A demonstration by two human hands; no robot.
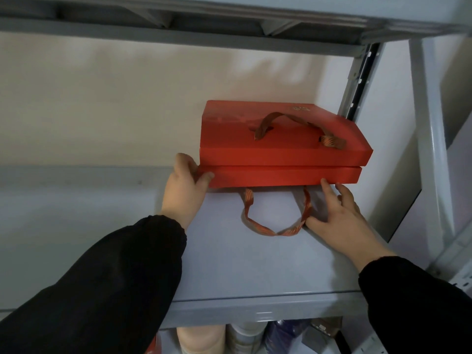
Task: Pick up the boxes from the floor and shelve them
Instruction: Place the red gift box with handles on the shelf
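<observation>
boxes [281, 139]: matt red card | handles [275, 226]: woven ribbon | shelf [229, 264]: smooth painted grey metal

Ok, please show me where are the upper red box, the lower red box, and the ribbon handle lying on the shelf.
upper red box [229, 139]: head view, on its top face, left of its handle.
lower red box [281, 176]: head view, on its front side.
ribbon handle [265, 229]: head view, on the bottom of the loop lying on the shelf.

Both arms had plain black long sleeves [107, 282] — soft fabric, gathered elastic cuffs at the wrists — and the hands were bare.
</observation>
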